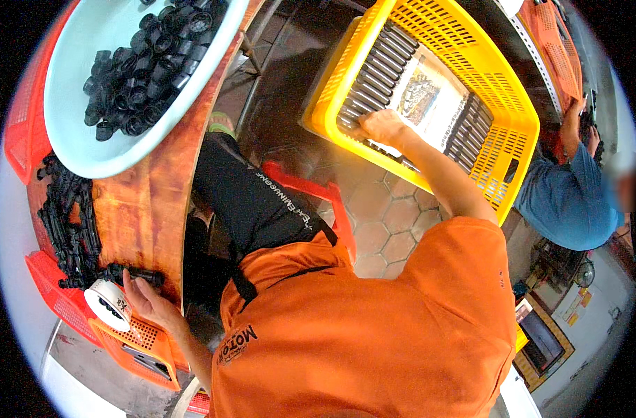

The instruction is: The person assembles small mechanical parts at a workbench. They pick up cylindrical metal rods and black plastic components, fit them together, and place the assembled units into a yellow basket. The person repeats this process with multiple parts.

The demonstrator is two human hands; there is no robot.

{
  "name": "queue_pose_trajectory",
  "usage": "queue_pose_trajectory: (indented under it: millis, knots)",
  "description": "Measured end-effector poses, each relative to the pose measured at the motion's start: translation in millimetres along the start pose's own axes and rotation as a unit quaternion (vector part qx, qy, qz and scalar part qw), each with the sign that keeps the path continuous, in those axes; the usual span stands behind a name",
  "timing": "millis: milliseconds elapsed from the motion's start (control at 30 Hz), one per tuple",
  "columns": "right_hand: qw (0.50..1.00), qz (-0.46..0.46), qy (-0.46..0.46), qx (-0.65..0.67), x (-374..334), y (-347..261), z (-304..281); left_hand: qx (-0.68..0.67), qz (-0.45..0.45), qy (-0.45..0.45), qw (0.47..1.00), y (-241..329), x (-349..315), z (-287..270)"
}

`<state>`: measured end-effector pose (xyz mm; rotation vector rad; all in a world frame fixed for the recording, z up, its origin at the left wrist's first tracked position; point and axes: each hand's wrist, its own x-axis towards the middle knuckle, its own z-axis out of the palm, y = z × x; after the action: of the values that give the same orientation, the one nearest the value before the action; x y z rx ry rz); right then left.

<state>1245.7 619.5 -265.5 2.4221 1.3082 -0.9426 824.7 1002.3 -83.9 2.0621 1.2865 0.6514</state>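
Note:
My right hand (384, 129) reaches into a yellow plastic basket (516, 132), fingers closed on a grey metal rod at the near end of a row of rods (373, 80). A second row of rods (471, 132) lies across a printed sheet (429, 87). My left hand (145, 301) rests at the wooden table's edge, fingers stretched out and holding nothing. Beside it are a black ribbed plastic part (133, 273) and a white round container (107, 305) with small dark pieces inside. A heap of long black parts (70, 216) lies further along the table (140, 216).
A light blue basin (70, 139) full of black caps stands at the far left. Orange crates (140, 352) sit below the table's near end. A red stool (342, 212) stands by my leg. At right another person in a blue shirt (565, 198) works near an orange basket (558, 56).

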Motion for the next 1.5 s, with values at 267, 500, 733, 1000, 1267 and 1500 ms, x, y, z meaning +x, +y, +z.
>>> queue_pose_trajectory:
  millis: [267,500,733,1000,1267,1500]
  knots:
    - [0.999,-0.022,0.044,-0.013,-15,8,1,-0.019,-0.005,-0.010,1.000,-1,1,1]
    - [0.998,-0.027,0.050,-0.012,-15,5,2,-0.025,-0.031,-0.021,0.999,9,-1,0]
    - [0.992,0.021,0.095,0.075,-14,-2,6,0.036,0.006,-0.021,0.999,1,1,-4]
    - [0.976,0.090,0.109,0.165,-4,3,11,0.051,0.015,-0.029,0.998,-2,4,-6]
    - [0.976,0.127,0.037,0.174,-6,-3,-7,0.048,0.007,-0.024,0.999,-9,4,-7]
    - [0.947,0.176,0.156,0.220,11,15,-4,0.026,0.015,-0.010,0.999,-4,3,-4]
